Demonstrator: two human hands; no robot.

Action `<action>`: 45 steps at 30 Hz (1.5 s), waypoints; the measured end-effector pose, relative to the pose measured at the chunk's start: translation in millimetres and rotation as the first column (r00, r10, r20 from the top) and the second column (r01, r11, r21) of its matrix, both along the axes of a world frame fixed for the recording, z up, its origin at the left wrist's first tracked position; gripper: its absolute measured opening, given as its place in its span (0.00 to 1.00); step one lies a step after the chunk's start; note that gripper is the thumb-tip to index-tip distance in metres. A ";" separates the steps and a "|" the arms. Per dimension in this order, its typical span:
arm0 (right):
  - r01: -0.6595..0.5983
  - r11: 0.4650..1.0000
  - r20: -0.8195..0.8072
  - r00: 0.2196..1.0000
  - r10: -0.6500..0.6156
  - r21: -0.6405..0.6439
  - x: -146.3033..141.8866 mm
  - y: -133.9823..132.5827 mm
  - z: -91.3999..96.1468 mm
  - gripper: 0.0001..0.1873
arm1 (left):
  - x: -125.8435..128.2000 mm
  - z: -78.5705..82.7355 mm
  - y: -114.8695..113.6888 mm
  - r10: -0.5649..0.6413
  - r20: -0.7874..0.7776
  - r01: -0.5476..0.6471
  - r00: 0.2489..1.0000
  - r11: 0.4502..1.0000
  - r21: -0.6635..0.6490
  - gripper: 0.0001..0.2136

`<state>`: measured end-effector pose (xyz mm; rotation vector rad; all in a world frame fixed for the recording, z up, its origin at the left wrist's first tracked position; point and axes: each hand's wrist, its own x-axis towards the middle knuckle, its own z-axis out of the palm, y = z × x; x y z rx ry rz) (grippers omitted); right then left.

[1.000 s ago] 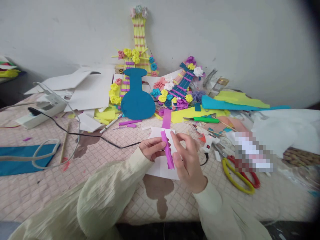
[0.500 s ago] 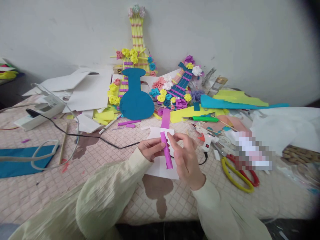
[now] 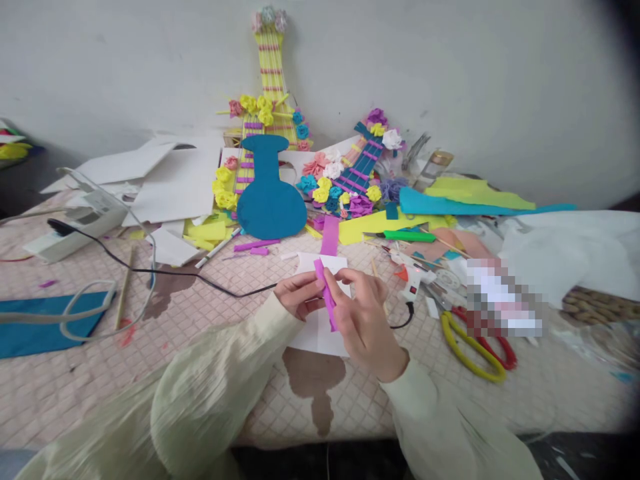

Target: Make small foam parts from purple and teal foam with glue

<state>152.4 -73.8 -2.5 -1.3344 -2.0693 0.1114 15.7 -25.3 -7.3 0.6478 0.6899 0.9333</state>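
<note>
A strip of folded purple crepe paper (image 3: 329, 301) is held upright at a slant over a white sheet (image 3: 320, 341). My left hand (image 3: 299, 293) pinches it from the left, thumb on the near face and fingers behind. From the right, my right hand (image 3: 367, 323) has its fingers closed on the strip, the index finger pressed along its edge. Part of the strip lies hidden behind the fingers. Just beyond the hands lies a flat purple crepe strip (image 3: 330, 237). A blue guitar-shaped cutout (image 3: 273, 207) leans behind it.
A glue gun (image 3: 410, 277) with a black cord lies right of my hands, near red-and-yellow-handled scissors (image 3: 473, 350) and a green cutter (image 3: 410, 236). Flower-decorated paper guitars (image 3: 363, 163) stand against the wall. At left are a power strip (image 3: 75, 233), cables and white boards (image 3: 175, 180).
My right index finger has come down onto the purple crepe strip, where it was lifted beside it before. The left hand keeps its pinch. The view has shifted slightly.
</note>
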 end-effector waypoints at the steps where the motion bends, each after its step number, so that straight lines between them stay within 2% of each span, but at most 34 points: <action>1: 0.004 1.000 0.019 1.000 -0.004 -0.004 -0.2 0.1 0.2 0.25 | 0.1 -0.5 0.2 0.007 -0.006 -0.007 1.000 1.000 -0.008 0.11; 8: -0.065 0.996 -0.009 0.998 0.065 -0.064 4.3 -2.2 1.2 0.25 | 0.6 -7.9 3.1 0.047 0.011 -0.046 0.999 0.997 -0.058 0.09; 19: -0.113 0.990 -0.063 0.992 0.107 -0.085 8.4 -10.8 -1.0 0.25 | -0.8 -3.4 6.2 0.142 0.012 -0.140 0.990 0.984 -0.112 0.07; 29: -0.123 0.983 -0.101 0.989 0.110 -0.137 10.2 -21.6 4.6 0.25 | 1.3 -3.1 7.0 0.208 0.017 -0.206 0.978 0.975 -0.087 0.07; 34: -0.126 0.988 -0.163 0.980 0.110 -0.093 13.4 -25.9 6.5 0.25 | -0.2 -2.3 7.5 0.205 0.026 -0.202 0.978 0.975 -0.089 0.07; 38: -0.099 0.995 -0.225 0.970 0.089 -0.034 16.1 -26.4 7.8 0.23 | -1.6 -0.8 5.0 0.144 0.045 -0.141 0.989 0.988 -0.070 0.07; 45: -0.053 0.999 -0.136 0.989 0.053 0.004 8.3 -13.2 14.8 0.24 | -1.4 -2.5 -3.1 -0.092 0.029 0.092 0.995 0.996 -0.007 0.11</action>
